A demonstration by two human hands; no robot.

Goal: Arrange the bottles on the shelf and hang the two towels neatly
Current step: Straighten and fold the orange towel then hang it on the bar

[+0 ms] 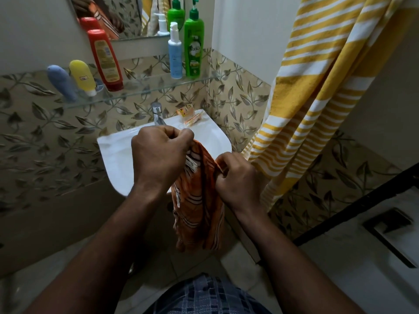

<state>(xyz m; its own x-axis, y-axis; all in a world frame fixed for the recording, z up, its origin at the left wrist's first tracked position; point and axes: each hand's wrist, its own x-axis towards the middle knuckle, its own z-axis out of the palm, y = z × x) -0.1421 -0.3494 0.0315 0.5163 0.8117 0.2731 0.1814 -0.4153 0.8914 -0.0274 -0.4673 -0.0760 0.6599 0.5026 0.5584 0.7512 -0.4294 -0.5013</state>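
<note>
An orange striped towel (196, 211) hangs bunched in front of the sink, gripped at its top edge by both hands. My left hand (158, 152) pinches one fringed corner, and my right hand (238, 177) holds the other side. A yellow and white striped towel (317, 87) hangs on the right wall. On the glass shelf (145, 91) stand a blue tube (62, 83), a yellow tube (82, 77), a red bottle (105, 60), a pale blue pump bottle (175, 54) and a green pump bottle (194, 46).
A white sink (113, 155) with a chrome tap (157, 114) is below the shelf, with small orange sachets (189, 115) on its back rim. A mirror (127, 17) hangs above the shelf. A floor drain (390, 232) lies at the lower right.
</note>
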